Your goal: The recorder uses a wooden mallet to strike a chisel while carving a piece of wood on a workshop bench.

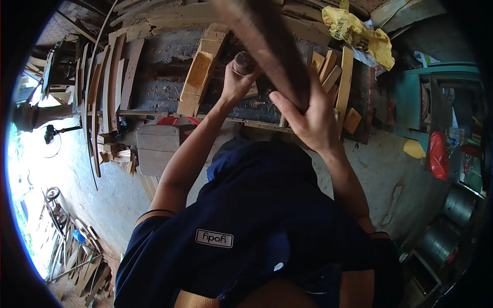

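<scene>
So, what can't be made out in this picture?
All in the head view:
Dark wooden piece: far end cut off by the top edge; surface detail blurred.
Round-ended object: lower part hidden by the left hand.
Right hand: fingertips hidden behind the wooden piece.
Bright area at far left: detail lost in glare.

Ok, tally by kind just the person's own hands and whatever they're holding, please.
Hands: 2 (left hand, right hand)
Long dark wooden piece, in the right hand: 1
Round-ended object, in the left hand, exact type unclear: 1
Total: 4
</scene>
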Demonstrator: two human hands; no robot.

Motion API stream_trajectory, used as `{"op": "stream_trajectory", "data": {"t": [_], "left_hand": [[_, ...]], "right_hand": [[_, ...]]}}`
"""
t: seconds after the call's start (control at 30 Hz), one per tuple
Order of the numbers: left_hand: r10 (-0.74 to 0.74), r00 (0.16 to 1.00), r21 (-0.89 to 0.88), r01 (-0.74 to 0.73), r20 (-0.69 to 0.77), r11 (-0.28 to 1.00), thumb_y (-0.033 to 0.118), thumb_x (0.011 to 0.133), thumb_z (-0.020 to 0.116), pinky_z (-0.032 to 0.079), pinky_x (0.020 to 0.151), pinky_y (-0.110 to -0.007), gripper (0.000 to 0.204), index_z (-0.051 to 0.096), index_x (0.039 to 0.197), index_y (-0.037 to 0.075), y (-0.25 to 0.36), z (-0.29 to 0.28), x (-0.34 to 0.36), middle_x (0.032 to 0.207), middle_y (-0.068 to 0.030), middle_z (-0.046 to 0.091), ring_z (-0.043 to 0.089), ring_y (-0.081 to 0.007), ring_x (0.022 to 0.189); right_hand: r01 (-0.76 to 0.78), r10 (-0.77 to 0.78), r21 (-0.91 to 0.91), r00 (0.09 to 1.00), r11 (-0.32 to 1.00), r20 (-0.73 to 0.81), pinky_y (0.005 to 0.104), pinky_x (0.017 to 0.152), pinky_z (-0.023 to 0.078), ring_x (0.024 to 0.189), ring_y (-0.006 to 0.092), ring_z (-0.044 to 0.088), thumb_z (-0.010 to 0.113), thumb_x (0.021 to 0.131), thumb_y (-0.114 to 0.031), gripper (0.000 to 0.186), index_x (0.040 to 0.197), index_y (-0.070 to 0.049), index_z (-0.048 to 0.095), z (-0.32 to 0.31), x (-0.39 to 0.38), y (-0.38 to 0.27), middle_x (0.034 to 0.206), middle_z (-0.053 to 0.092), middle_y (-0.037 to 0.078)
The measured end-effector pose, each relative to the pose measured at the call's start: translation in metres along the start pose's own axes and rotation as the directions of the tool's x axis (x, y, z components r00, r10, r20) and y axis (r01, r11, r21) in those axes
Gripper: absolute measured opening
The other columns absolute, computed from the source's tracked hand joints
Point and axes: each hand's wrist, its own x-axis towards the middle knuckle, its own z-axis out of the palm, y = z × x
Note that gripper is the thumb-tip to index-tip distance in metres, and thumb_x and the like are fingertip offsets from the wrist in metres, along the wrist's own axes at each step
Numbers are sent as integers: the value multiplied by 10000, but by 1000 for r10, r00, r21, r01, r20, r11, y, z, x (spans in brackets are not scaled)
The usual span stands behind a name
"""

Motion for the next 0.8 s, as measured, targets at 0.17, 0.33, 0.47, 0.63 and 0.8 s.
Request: {"op": "stream_trajectory", "data": {"t": [0.17, 0.33, 0.47, 0.63, 0.8], "left_hand": [[-2, 988, 50, -6, 155, 999, 60, 875, 721, 536, 831, -274, 242, 647, 1098, 1, -9, -7, -5, 1032, -32, 727, 668, -97, 929], [4, 991, -53, 3, 131, 999, 14, 883, 712, 530, 872, -259, 266, 634, 1137, 2, 4, 0, -7, 1040, -24, 729, 668, -79, 944], [2, 991, -33, 3, 137, 999, 6, 880, 706, 537, 836, -260, 215, 654, 1088, 2, -5, -12, -3, 1023, -30, 732, 675, -85, 936], [-128, 980, -72, 118, -149, 990, 78, 868, 751, 519, 709, -242, 126, 671, 957, 39, 4, -34, 12, 900, -4, 707, 656, -74, 804], [-104, 981, -14, 103, -166, 995, 120, 860, 790, 451, 675, -217, 162, 647, 917, 66, 21, -35, 13, 810, 42, 623, 554, -42, 733]], "right_hand": [[-158, 263, -359, 928, 920, 265, 459, 609, 576, 712, 401, 721, 690, 924, -333, 510, 1261, -8, 486, 4, -3, 26, 741, 691, 225], [-41, 44, -61, 998, 997, 47, 453, 616, 584, 709, 390, 727, 688, 930, -325, 494, 1255, -16, 478, 8, 0, 7, 750, 697, 220], [-203, 300, -354, 923, 913, 242, 469, 589, 578, 700, 418, 717, 657, 943, -376, 499, 1232, -16, 469, 21, -2, 32, 771, 696, 242], [-299, 341, -210, 918, 931, 204, 499, 653, 575, 781, 426, 717, 665, 932, -415, 571, 1296, -23, 466, 17, -15, 46, 825, 702, 258], [-359, 403, -243, 900, 901, 166, 488, 637, 566, 775, 417, 719, 679, 922, -431, 582, 1289, -22, 488, 6, -22, 55, 806, 699, 253]]}}
